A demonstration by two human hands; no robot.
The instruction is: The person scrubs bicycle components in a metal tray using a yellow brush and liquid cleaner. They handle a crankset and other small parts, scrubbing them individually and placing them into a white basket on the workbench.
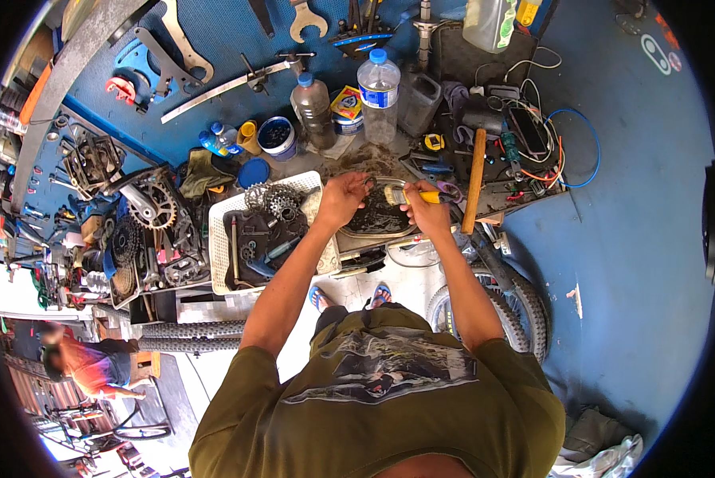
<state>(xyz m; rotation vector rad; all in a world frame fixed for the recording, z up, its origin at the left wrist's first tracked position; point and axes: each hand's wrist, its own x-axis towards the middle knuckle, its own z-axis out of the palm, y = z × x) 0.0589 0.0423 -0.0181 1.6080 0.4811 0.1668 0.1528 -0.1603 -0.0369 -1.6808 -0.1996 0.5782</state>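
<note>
My left hand (343,199) is closed, its fingertips pinching a small dark part (368,183) that looks ring-shaped; its kind is too small to make out. My right hand (427,210) grips a paint brush (430,197) with a yellow handle, its pale bristles pointing left toward that part. Both hands are over an oval metal pan (375,234) with dark, wet liquid in it. Just left of my left hand, a white plastic basket (215,239) holds bicycle sprockets (276,201) and several small tools and parts.
A wooden stick (474,183) lies right of my right hand, near a phone (531,131) and cables. Bottles (379,95) and a blue-and-white tub (277,137) stand behind the pan. Cranksets and cogs (152,203) crowd the left. Bicycle tyres (524,311) are below right. A person (94,362) is far left.
</note>
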